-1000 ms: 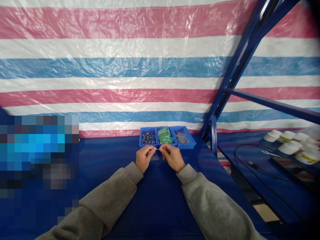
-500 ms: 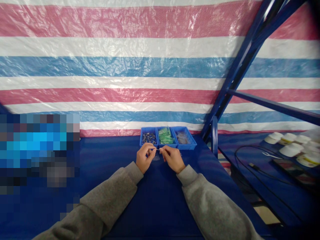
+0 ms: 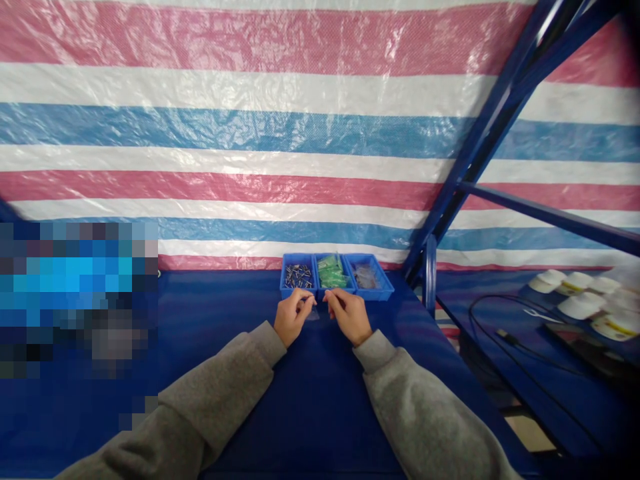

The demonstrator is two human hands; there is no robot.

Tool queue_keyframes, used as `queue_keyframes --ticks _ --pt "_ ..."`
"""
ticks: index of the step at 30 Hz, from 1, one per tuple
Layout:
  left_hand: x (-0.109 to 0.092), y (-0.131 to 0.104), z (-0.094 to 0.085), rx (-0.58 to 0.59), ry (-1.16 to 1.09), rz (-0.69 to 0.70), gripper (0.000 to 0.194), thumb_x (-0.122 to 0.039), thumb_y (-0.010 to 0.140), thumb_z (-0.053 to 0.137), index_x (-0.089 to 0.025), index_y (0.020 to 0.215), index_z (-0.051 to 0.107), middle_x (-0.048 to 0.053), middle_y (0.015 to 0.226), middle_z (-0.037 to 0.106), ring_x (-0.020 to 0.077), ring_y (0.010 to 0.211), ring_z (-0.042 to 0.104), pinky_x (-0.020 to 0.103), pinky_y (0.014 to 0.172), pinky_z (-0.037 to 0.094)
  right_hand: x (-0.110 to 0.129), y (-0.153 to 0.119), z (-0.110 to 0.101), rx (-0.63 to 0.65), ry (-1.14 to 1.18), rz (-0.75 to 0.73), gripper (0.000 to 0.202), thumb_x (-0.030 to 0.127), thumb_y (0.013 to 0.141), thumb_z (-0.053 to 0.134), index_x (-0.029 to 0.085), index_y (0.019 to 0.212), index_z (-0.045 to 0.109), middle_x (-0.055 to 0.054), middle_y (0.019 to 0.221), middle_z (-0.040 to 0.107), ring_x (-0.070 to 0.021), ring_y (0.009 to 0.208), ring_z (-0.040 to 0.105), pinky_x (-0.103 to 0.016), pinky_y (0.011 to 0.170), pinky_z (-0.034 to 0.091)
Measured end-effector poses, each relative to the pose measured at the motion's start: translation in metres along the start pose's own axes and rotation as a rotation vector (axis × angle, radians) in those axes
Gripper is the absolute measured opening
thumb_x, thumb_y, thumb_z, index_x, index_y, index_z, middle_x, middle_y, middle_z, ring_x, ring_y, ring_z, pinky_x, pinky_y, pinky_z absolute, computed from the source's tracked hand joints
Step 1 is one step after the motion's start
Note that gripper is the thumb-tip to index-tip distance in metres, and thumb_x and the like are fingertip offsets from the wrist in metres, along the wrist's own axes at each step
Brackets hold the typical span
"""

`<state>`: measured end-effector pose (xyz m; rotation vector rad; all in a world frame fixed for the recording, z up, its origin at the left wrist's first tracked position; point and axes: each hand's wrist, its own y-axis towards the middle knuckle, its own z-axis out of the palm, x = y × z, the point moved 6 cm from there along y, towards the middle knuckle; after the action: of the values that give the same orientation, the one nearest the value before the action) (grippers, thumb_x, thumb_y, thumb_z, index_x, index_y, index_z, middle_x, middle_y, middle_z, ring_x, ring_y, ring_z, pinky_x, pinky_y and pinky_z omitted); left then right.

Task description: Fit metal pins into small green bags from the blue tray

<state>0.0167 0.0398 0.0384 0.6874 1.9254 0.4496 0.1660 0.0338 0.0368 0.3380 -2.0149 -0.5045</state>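
My left hand is closed in a pinch in front of the left blue bin; what its fingertips hold is too small to name. Close to its right, my right hand is also pinched, its fingertips apart from the left ones. A small clear plastic bag shows beside the left fingertips. Small metal pieces fill the left bin, green packets lie in the middle one, and clear bags lie in the right one.
The bins stand at the back of the blue table, before a striped sheet. A blue metal frame rises to the right. On a side table are white tubs and a black cable. The far left is pixelated.
My hands have moved slightly apart, and the thin item seen between the fingertips before no longer shows there. The view has tilted slightly.
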Motion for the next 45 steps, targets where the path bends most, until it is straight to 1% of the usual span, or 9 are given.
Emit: queue_keyframes --ticks 4,7,15,21,24,28,33,37,45 --pt "0.002 0.002 0.002 0.005 0.006 0.025 0.021 -0.031 0.087 0.049 -0.015 0.092 0.062 0.003 0.077 0.066 0.0111 0.064 0.061 0.021 0.064 0.049 0.002 0.0 -0.002 -0.01 -0.008 -0.007 0.038 0.044 0.091 0.038 0.018 0.073 0.061 0.002 0.051 0.054 -0.0116 0.044 0.054 -0.022 0.051 0.043" --pt "0.006 0.002 0.005 0.025 -0.019 0.022 0.021 -0.033 0.085 0.053 -0.016 0.093 0.064 0.002 0.07 0.066 0.0109 0.058 0.062 0.021 0.062 0.05 0.003 0.0 -0.003 -0.015 -0.01 -0.007 0.038 0.044 0.091 0.038 0.018 0.073 0.061 0.001 0.051 0.054 -0.0116 0.044 0.054 -0.022 0.05 0.043" --pt "0.008 0.002 0.001 -0.053 -0.016 0.016 0.024 -0.034 0.079 0.062 -0.015 0.094 0.064 0.0 0.06 0.066 0.0113 0.051 0.063 0.02 0.056 0.049 0.001 0.0 -0.003 -0.018 0.007 -0.002 0.038 0.043 0.091 0.039 0.018 0.073 0.061 0.001 0.052 0.054 -0.0115 0.044 0.054 -0.022 0.05 0.042" --pt "-0.001 0.003 0.0 -0.021 0.061 0.116 0.022 -0.029 0.087 0.051 -0.017 0.091 0.069 0.004 0.075 0.068 0.0131 0.067 0.063 0.024 0.068 0.049 0.002 -0.001 -0.002 -0.01 0.013 -0.005 0.039 0.045 0.091 0.039 0.018 0.073 0.061 0.002 0.051 0.053 -0.0116 0.044 0.054 -0.022 0.05 0.043" --pt "0.0 0.004 -0.002 -0.027 0.073 0.104 0.025 -0.028 0.09 0.044 -0.017 0.096 0.067 0.005 0.081 0.067 0.0136 0.074 0.061 0.025 0.073 0.047 0.002 -0.001 -0.002 -0.009 0.008 -0.001 0.039 0.045 0.09 0.039 0.018 0.073 0.061 0.001 0.051 0.054 -0.0118 0.044 0.054 -0.022 0.05 0.043" --pt "0.007 0.003 0.0 -0.003 0.037 0.024 0.026 -0.029 0.091 0.04 -0.016 0.1 0.062 0.001 0.066 0.06 0.0105 0.06 0.056 0.021 0.063 0.045 0.002 -0.001 -0.003 -0.011 0.007 -0.007 0.038 0.043 0.09 0.039 0.018 0.073 0.062 0.001 0.052 0.054 -0.0119 0.044 0.054 -0.022 0.05 0.043" --pt "0.012 0.001 0.002 0.007 -0.037 -0.042 0.023 -0.031 0.092 0.038 -0.016 0.102 0.052 -0.007 0.047 0.045 0.0071 0.041 0.042 0.017 0.047 0.036 0.003 -0.001 -0.001 0.012 0.023 -0.006 0.033 0.043 0.089 0.043 0.019 0.082 0.063 0.001 0.054 0.056 -0.0124 0.045 0.054 -0.023 0.051 0.044" --pt "0.012 0.001 0.003 0.009 -0.072 -0.06 0.021 -0.031 0.091 0.039 -0.016 0.102 0.05 -0.008 0.046 0.042 0.0063 0.038 0.037 0.016 0.042 0.032 0.007 -0.002 0.006 0.116 0.057 -0.044 0.027 0.041 0.087 0.046 0.019 0.09 0.063 0.001 0.06 0.059 -0.0117 0.045 0.054 -0.023 0.051 0.044" --pt "0.012 0.0 0.006 0.066 -0.059 -0.065 0.024 -0.033 0.091 0.039 -0.016 0.103 0.052 -0.008 0.045 0.038 0.0063 0.038 0.037 0.016 0.042 0.033 0.01 -0.004 0.013 0.25 0.054 -0.049 0.025 0.038 0.089 0.044 0.02 0.078 0.057 0.004 0.054 0.057 -0.0108 0.044 0.052 -0.021 0.051 0.042"
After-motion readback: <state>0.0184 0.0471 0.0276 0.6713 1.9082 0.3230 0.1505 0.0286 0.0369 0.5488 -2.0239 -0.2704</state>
